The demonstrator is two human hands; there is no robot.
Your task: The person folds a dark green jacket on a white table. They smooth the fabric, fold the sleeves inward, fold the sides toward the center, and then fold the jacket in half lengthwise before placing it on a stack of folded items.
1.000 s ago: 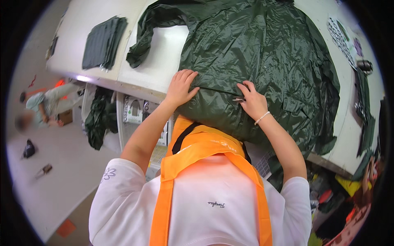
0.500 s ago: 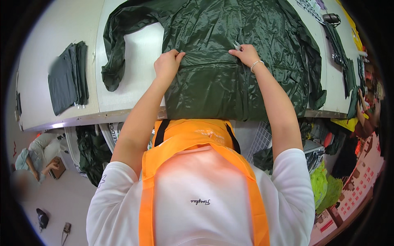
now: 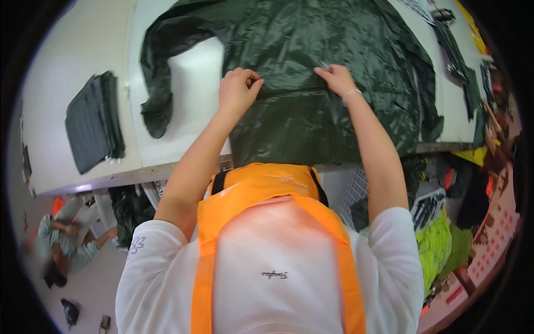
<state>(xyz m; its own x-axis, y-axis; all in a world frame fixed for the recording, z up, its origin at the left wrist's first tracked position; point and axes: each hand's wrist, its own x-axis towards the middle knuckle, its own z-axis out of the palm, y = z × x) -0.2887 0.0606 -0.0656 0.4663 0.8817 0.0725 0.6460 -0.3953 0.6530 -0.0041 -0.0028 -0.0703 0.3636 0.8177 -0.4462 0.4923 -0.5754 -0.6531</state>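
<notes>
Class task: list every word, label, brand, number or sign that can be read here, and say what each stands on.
None reads clearly enough to quote.
White shirt: a short line of dark script on the chest, upside down, blurred.
Orange apron: pale marks, possibly lettering, too blurred to read.
Pink panel at far right: rows of red marks, too small to read.
Dark green garment: no lettering visible.

The jacket (image 3: 289, 61) is dark green, the apron (image 3: 267, 179) orange and the shirt (image 3: 272, 245) white.
</notes>
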